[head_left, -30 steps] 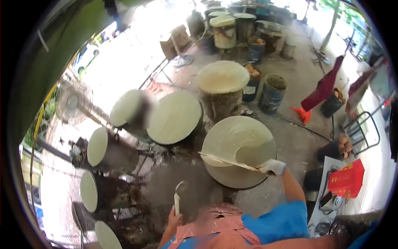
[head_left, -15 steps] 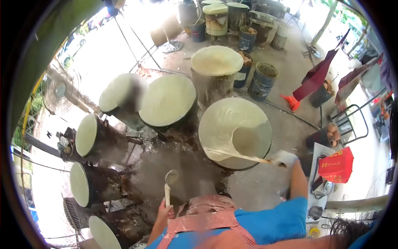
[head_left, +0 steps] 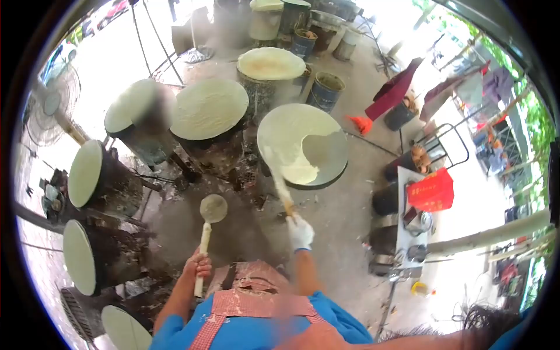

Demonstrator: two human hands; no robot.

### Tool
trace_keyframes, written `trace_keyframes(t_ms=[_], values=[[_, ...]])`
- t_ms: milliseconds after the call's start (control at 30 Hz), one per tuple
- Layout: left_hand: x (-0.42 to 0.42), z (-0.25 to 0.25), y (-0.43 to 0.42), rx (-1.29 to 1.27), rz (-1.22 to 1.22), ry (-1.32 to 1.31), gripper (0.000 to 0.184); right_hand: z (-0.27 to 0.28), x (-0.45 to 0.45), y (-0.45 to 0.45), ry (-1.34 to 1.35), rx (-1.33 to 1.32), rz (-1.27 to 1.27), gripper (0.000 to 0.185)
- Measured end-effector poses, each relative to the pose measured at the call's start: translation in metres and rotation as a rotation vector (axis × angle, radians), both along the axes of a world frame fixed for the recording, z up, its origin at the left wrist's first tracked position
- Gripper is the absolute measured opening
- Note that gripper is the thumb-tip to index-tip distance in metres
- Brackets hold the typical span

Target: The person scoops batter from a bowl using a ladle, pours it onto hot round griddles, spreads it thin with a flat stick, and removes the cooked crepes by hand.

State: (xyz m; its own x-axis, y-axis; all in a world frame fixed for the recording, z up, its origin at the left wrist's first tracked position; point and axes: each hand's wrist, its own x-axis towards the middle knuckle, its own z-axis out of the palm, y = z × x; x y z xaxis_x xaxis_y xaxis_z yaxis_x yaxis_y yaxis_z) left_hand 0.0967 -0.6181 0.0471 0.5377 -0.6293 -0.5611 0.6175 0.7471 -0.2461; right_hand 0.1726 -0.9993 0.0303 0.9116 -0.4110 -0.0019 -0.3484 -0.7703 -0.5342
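Observation:
My left hand [head_left: 197,264], ungloved, is closed round the pale handle of a ladle [head_left: 214,208], whose round bowl points away from me. On my right hand [head_left: 301,233] is a white glove. Its fingers grip the near end of a long batter-coated stick [head_left: 282,188]. The far end of that stick reaches the left part of a large round griddle [head_left: 331,151]. Pale batter [head_left: 289,122] covers much of this griddle, with a curved edge around a bare grey patch at its right. Steam or lens smear blurs the stick's tip.
Several pale-coated griddles stand on drum stoves, including one behind [head_left: 271,63] and one at left [head_left: 85,174]. A blue bucket [head_left: 326,90] stands behind the griddle. At right are a table with a red bag [head_left: 430,191] and a metal frame [head_left: 452,144]. A fan [head_left: 52,105] is at far left.
My right hand has swung from the griddle's right side to its near side, turning the stick to point away from me. The bare patch has changed shape. The ladle has moved forward slightly; the view has shifted.

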Motion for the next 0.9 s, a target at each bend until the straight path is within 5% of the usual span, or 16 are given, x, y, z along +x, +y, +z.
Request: trace_keyframes(t_ms=[100, 167, 233, 300, 367, 433, 500, 600, 700, 767, 867, 900], values=[[-0.017, 0.011, 0.004, -0.105, -0.029, -0.185, 0.033, 0.007, -0.039, -0.049, -0.018, -0.232, -0.118, 0.028], [-0.02, 0.012, 0.004, -0.178, -0.023, -0.215, 0.016, 0.021, -0.05, -0.066, 0.093, -0.184, -0.238, 0.027], [-0.032, 0.005, 0.003, -0.321, 0.009, -0.179, 0.011, 0.03, -0.022, -0.044, -0.124, -0.014, -0.25, 0.028], [-0.032, 0.017, -0.007, -0.386, 0.011, -0.115, 0.021, -0.004, 0.016, -0.022, -0.193, 0.243, -0.173, 0.028], [-0.031, 0.012, -0.013, -0.442, 0.028, -0.211, 0.022, 0.009, 0.018, -0.005, -0.174, 0.068, 0.023, 0.027], [-0.028, 0.013, -0.009, -0.376, -0.079, -0.299, 0.026, 0.014, -0.002, -0.04, -0.219, 0.054, 0.004, 0.029], [-0.029, 0.012, -0.017, -0.488, -0.026, -0.387, 0.032, 0.026, -0.008, -0.092, 0.016, 0.001, -0.06, 0.03], [-0.024, 0.007, -0.021, -0.412, -0.01, -0.364, 0.032, 0.032, 0.029, -0.114, -0.177, 0.248, -0.214, 0.029], [-0.021, 0.031, -0.048, -0.377, 0.058, -0.164, 0.031, 0.012, 0.053, -0.076, -0.373, 0.11, -0.031, 0.032], [-0.009, 0.051, -0.062, -0.316, 0.067, -0.049, 0.031, 0.031, 0.016, -0.067, 0.029, -0.087, 0.183, 0.033], [0.004, 0.023, -0.063, -0.379, -0.035, -0.136, 0.027, -0.012, 0.004, -0.138, 0.015, -0.112, -0.015, 0.031], [0.0, 0.03, -0.069, -0.349, -0.033, -0.124, 0.027, 0.011, 0.017, -0.157, 0.012, -0.144, -0.025, 0.032]])
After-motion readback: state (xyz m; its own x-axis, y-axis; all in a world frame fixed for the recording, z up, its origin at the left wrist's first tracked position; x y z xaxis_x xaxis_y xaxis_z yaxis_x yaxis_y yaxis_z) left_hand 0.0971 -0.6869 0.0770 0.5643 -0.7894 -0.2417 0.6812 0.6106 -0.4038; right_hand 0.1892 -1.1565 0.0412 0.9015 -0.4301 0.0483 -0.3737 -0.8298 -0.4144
